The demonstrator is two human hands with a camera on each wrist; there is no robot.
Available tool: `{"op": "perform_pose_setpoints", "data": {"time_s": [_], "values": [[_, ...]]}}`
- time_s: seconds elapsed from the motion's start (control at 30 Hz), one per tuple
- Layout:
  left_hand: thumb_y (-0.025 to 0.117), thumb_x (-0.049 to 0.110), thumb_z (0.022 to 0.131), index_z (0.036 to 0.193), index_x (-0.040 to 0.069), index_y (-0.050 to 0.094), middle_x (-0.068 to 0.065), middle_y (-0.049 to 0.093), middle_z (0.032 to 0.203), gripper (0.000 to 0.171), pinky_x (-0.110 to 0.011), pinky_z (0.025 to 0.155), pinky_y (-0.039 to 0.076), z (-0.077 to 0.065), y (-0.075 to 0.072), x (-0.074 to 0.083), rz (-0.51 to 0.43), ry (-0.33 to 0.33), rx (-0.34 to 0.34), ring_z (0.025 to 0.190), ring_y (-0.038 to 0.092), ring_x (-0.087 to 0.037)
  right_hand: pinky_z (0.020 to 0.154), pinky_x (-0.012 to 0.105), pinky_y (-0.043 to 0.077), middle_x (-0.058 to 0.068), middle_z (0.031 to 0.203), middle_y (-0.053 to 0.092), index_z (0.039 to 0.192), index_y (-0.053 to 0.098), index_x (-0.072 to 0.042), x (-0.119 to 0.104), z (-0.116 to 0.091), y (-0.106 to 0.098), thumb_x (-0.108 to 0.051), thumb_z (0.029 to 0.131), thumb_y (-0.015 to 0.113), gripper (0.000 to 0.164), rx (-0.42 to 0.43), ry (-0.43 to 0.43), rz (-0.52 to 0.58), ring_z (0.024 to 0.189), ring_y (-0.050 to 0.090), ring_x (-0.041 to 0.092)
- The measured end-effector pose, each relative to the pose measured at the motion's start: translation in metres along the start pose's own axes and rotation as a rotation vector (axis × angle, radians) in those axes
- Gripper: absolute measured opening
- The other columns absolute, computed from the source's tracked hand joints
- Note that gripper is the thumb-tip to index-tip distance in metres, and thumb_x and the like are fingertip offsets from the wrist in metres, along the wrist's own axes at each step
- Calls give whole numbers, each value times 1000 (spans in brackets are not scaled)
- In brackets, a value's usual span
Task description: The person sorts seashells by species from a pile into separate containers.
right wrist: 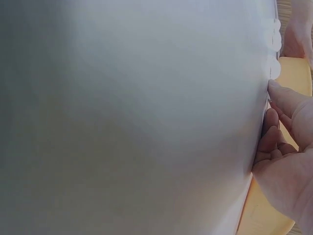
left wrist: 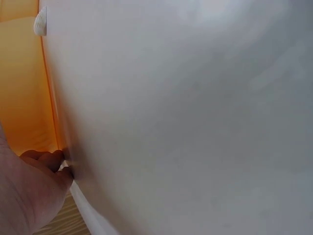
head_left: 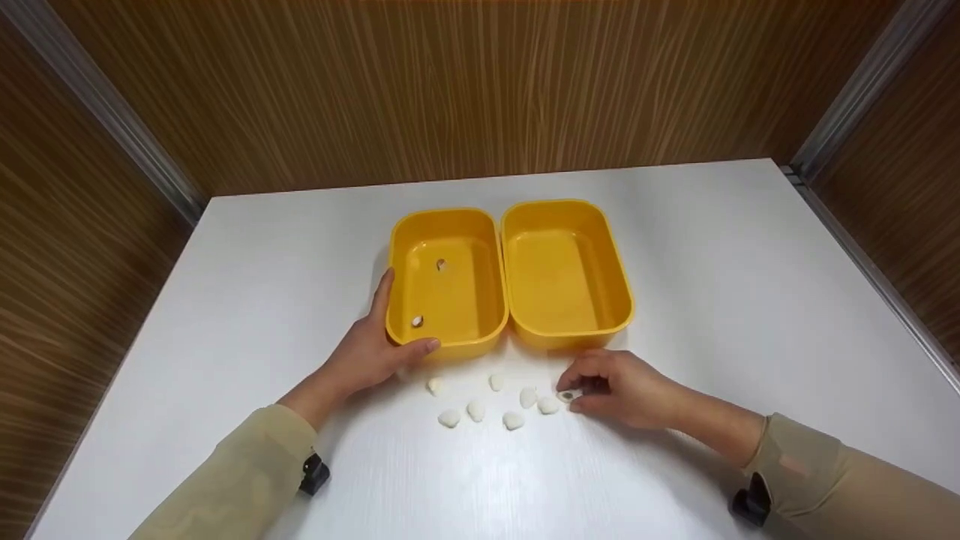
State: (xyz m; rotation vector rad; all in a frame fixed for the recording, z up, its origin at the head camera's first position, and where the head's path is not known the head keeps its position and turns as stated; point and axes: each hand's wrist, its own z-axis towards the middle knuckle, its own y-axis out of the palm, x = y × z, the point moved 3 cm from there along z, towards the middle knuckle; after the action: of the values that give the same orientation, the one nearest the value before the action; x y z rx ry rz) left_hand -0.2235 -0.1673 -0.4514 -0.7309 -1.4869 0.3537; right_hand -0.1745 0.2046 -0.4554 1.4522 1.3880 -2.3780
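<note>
Right grip (head_left: 628, 388) is narrow, pinching a dark-centred piece (head_left: 568, 395) between thumb and fingers. The piece sits at the fingertips, on the left side of that hand, low over the surface (head_left: 690, 277). Fingers hide part of it, so can't tell its long axis or whether it's off the surface.

Key relation: the pinched piece is on the near side of the right bin (head_left: 556, 337), a bit out from its near wall. The left bin (head_left: 469, 347) is farther off, ahead and to the left. Both bins run long axis away from the person, side by side, near walls toward the hands. Right hand is the nearer one to the piece; left is well apart from it.

Left grip (head_left: 366, 354) is spread wide round the near-left corner of the left bin: thumb at the near rim, fingers along the outer left wall.

Count:
- 2 yellow bins
- 7 pale pieces (head_left: 449, 418) loose on the surface in front of the bins, rightmost one just beside the pinched piece
- 2 brown-and-white pieces (head_left: 441, 264) in the left bin, one toward the far end, one at the near-left corner
- 1 piece in the right grip
- 2 black units (head_left: 752, 504), one at each wrist
</note>
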Motion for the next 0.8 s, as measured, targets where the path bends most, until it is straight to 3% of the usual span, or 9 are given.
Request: {"op": "perform_pose_setpoints", "data": {"time_s": [0.8], "values": [[82,72,80,170,36,-9,-12,65,128,133,-50,111,43,0,0,0,34,-7,-3,111,59,-29,75,23,52,0,95,69,101,77,-14,-4,-3,1,-3,93,82,14,0,16,8,85,61,19]]}}
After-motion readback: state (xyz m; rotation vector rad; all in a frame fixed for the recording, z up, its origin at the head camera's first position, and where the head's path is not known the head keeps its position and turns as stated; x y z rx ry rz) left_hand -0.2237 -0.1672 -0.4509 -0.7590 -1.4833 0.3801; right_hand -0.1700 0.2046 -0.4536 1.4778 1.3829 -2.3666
